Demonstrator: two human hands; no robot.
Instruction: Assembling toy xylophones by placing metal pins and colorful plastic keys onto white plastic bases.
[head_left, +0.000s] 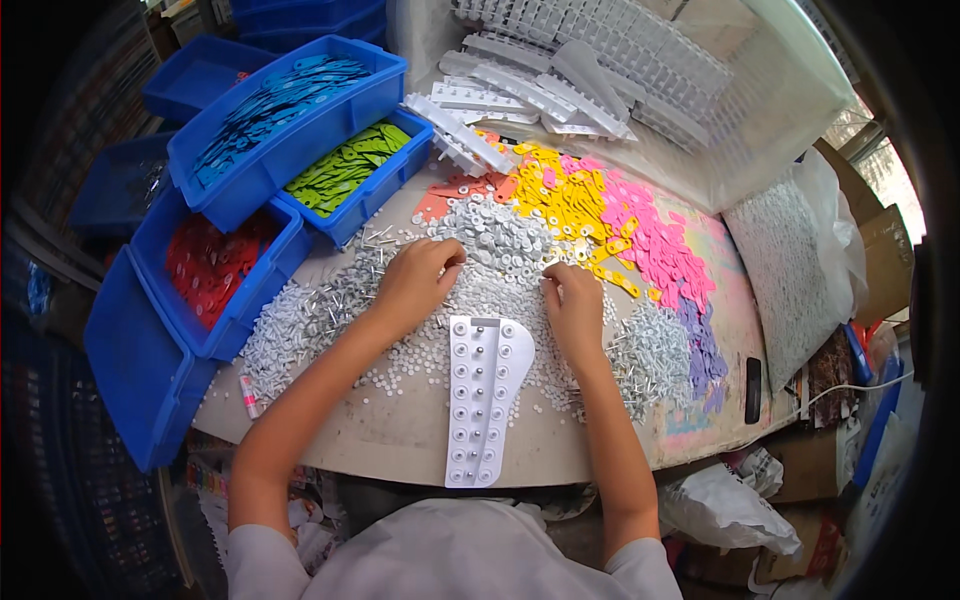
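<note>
My left hand rests at the left edge of a heap of white round caps, its fingertips pinched together. On the heap's right side my right hand also has thumb and finger closed. Whatever either pinch holds is too small to make out. Small white discs are spread between the hands. Just in front of me lies a white plastic jig with a curved right edge. Two columns of white round pieces sit along it, with a middle row of shiny metal studs.
Small metal pins pile up left and right. Yellow strips, pink strips and purple strips lie beyond. Blue bins stand left. Back right are white plastic racks, a clear bag and a black phone-like object.
</note>
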